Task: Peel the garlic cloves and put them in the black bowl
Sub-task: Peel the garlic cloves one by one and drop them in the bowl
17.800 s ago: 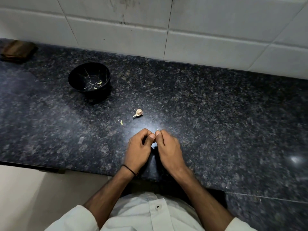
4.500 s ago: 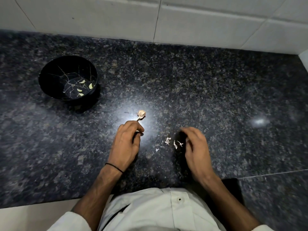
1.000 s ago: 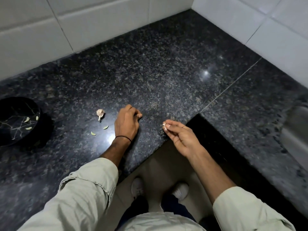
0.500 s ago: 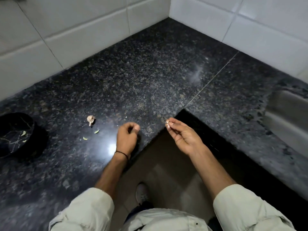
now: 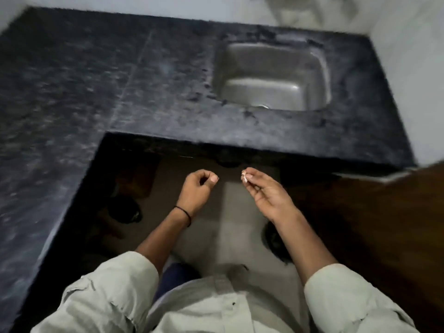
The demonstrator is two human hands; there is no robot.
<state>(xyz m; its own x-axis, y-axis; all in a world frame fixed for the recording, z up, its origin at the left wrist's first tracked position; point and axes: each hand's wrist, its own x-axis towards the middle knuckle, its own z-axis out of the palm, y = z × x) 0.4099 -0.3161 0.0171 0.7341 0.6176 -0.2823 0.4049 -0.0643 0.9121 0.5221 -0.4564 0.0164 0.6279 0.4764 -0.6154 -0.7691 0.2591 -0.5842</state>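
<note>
Kitchen floor shows beneath both hands, which hang off the dark granite surface (image 5: 72,92). Left hand (image 5: 198,188) has its fingers loosely curled, with nothing visible in them. Right hand (image 5: 269,195) is nearer the steel sink (image 5: 274,75) beyond. Its fingers (image 5: 251,177) pinch a small pale garlic scrap (image 5: 243,176) aimed sinkward; I cannot tell peel from clove. No black bowl is in view.

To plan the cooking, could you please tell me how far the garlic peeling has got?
Done: cannot tell, the black bowl is out of view. In hand: the right hand pinches a pale scrap, peel or clove, before the sink; the left hand looks empty. Left: likely returning to the bowl.
</note>
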